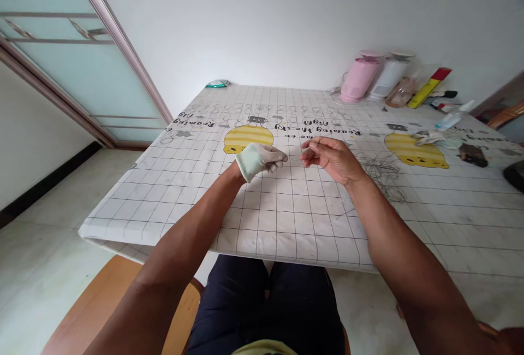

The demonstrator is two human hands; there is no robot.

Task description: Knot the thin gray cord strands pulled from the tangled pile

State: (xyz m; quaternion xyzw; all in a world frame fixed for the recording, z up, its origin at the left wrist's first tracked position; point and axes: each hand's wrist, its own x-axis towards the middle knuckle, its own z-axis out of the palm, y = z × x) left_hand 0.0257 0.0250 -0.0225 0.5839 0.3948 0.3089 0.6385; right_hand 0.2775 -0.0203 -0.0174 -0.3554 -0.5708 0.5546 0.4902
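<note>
My left hand [265, 158] wears a pale glove and is held over the middle of the table. Its thumb and fingers are pinched together; whatever lies between them is too thin to make out. Facing it a short gap away, my bare right hand [325, 157] has its fingers curled toward the thumb, and I cannot make out what they hold. A loose tangle of thin dark wire [382, 175] lies beside my right wrist. Toward the back, thin grey wire loops [245, 110] lie in rows across the tablecloth.
A checked tablecloth [164, 202] with printed bears covers the table. At the back right stand a pink device [360, 77], a white device [388, 77] and a yellow-red box [429, 88]. Another glove [432, 136] lies at right. A green packet [218, 83] sits by the wall.
</note>
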